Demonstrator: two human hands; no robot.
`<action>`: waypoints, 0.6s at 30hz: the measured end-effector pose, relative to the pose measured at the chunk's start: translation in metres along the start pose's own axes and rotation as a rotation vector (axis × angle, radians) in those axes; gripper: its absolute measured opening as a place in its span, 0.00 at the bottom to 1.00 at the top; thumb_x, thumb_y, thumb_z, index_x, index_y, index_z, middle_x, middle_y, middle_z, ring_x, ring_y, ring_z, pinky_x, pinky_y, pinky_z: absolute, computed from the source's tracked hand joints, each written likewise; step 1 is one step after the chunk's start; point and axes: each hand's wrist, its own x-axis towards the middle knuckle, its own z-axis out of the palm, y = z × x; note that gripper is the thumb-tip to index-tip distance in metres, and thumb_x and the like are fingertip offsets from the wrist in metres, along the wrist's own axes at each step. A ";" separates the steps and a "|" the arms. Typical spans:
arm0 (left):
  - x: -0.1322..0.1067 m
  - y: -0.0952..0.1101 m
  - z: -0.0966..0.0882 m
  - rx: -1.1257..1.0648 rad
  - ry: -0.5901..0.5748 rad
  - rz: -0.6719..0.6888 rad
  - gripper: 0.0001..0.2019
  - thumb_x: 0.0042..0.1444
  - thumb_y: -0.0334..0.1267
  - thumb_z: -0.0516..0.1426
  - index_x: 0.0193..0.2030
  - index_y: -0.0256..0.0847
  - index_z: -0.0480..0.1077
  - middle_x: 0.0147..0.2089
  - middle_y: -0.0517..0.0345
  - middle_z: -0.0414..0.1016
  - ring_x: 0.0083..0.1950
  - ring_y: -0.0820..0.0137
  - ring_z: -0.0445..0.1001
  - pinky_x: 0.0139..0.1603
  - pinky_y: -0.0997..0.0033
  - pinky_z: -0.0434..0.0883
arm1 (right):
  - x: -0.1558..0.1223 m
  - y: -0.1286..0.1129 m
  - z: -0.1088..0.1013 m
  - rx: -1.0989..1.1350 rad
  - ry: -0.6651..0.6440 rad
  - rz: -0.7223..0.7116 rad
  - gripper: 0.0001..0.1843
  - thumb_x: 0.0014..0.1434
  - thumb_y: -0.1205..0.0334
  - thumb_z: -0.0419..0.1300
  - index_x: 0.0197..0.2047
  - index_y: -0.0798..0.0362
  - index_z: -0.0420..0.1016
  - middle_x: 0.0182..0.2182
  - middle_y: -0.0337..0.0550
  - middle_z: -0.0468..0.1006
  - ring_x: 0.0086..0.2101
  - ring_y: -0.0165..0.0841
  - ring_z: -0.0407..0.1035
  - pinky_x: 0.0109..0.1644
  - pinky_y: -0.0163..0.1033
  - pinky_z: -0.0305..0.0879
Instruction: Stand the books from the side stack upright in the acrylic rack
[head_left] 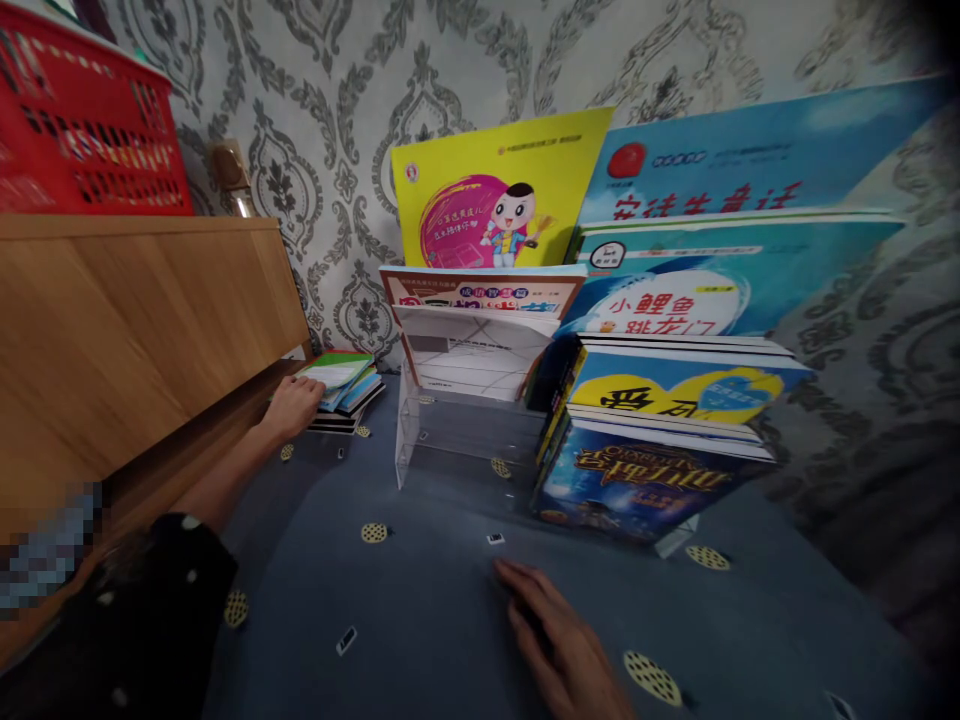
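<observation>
At the far left of the desk, my left hand (pixel 296 402) is at the near left edge of a small stack of books (pixel 349 400). Its fingers are bent over the top book (pixel 337 368), which has a green and white cover; the thumb is hidden. My right hand (pixel 559 640) hovers over or rests on the blue-grey cloth in front, fingers loosely extended and holding nothing. Ahead of it stands a clear book rack (pixel 409 430). Upright in its right part are several books, the front one dark blue (pixel 637 485). Fewer stand in the left part, behind a whitish sheet or cover (pixel 480 350).
A wooden cabinet (pixel 150 330) runs along the left, with a red plastic basket (pixel 90 130) on top. Patterned wallpaper (pixel 337 120) backs the desk. A yellow book (pixel 450 170) and a tall blue book (pixel 750 150) lean near the wall. The cloth (pixel 435 620) has pineapple prints.
</observation>
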 end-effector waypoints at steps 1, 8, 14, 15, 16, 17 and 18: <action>-0.008 0.000 0.000 -0.009 0.004 0.006 0.14 0.63 0.33 0.47 0.46 0.36 0.73 0.47 0.35 0.77 0.54 0.49 0.73 0.56 0.50 0.63 | 0.001 -0.001 -0.001 0.003 -0.012 0.010 0.20 0.67 0.58 0.53 0.59 0.47 0.74 0.56 0.50 0.78 0.54 0.42 0.74 0.56 0.49 0.74; -0.047 0.005 0.018 -0.040 0.000 0.021 0.29 0.60 0.45 0.54 0.66 0.36 0.60 0.69 0.36 0.63 0.70 0.48 0.59 0.67 0.44 0.54 | 0.003 -0.006 -0.003 0.013 -0.051 0.055 0.20 0.67 0.57 0.52 0.58 0.47 0.75 0.56 0.51 0.77 0.54 0.43 0.74 0.56 0.51 0.74; -0.037 0.008 0.026 -0.036 0.008 -0.058 0.28 0.60 0.27 0.46 0.67 0.40 0.63 0.67 0.42 0.68 0.67 0.54 0.66 0.64 0.49 0.62 | 0.004 -0.011 -0.003 0.002 -0.055 0.078 0.18 0.67 0.57 0.51 0.54 0.47 0.78 0.56 0.51 0.77 0.55 0.44 0.73 0.57 0.53 0.73; -0.039 0.009 0.025 -0.035 0.007 -0.061 0.27 0.60 0.27 0.46 0.66 0.40 0.64 0.66 0.43 0.69 0.67 0.55 0.67 0.64 0.51 0.64 | 0.005 -0.012 -0.005 0.008 -0.061 0.072 0.18 0.68 0.57 0.51 0.54 0.47 0.78 0.56 0.51 0.77 0.54 0.44 0.74 0.57 0.53 0.73; -0.042 0.010 0.022 -0.033 0.005 -0.060 0.27 0.61 0.27 0.45 0.66 0.40 0.65 0.66 0.43 0.69 0.66 0.55 0.68 0.63 0.52 0.64 | 0.006 -0.013 -0.006 0.018 -0.067 0.060 0.18 0.68 0.58 0.50 0.54 0.47 0.78 0.56 0.51 0.77 0.54 0.44 0.74 0.57 0.53 0.73; -0.047 0.011 0.019 -0.032 0.002 -0.057 0.26 0.61 0.28 0.45 0.65 0.39 0.66 0.65 0.43 0.70 0.66 0.55 0.69 0.63 0.53 0.65 | 0.006 -0.014 -0.007 0.028 -0.069 0.048 0.18 0.68 0.58 0.50 0.53 0.47 0.78 0.55 0.51 0.77 0.54 0.44 0.74 0.57 0.53 0.73; -0.055 0.013 0.016 -0.030 -0.001 -0.053 0.26 0.61 0.28 0.45 0.65 0.39 0.66 0.65 0.43 0.70 0.65 0.55 0.69 0.63 0.53 0.65 | 0.007 -0.016 -0.008 0.035 -0.070 0.041 0.18 0.67 0.58 0.50 0.53 0.47 0.78 0.55 0.51 0.77 0.54 0.44 0.74 0.57 0.53 0.73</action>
